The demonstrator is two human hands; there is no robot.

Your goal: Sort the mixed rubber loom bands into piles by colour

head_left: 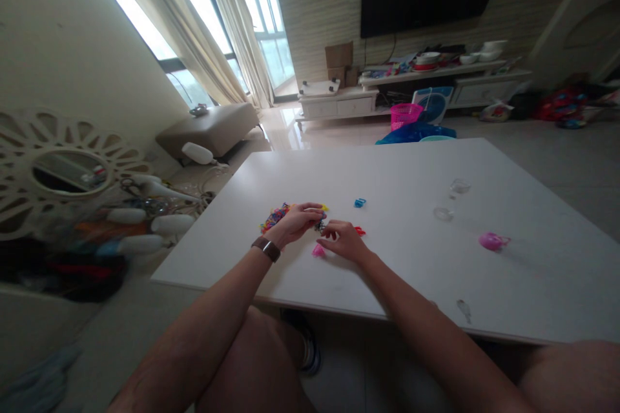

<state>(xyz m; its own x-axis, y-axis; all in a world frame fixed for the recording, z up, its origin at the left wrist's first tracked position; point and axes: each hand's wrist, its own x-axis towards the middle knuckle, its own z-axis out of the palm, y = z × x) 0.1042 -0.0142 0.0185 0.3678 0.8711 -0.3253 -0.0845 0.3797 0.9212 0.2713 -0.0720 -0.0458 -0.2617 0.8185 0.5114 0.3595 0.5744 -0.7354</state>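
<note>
My left hand, with a dark-banded watch on its wrist, is at the right edge of a multicoloured pile of small pieces. Its fingers curl together over a small dark cluster, too small to name. Close on the right, my right hand has its fingers bent in toward the same cluster; what they pinch, if anything, cannot be made out. Around the hands lie a small pink piece, a red group, a yellow piece and, farther off, a blue group.
On the white table's right side lie a pink rounded object, a clear ring-like piece, another clear piece and a small clear item near the front edge. Beyond the table stands a pink basket.
</note>
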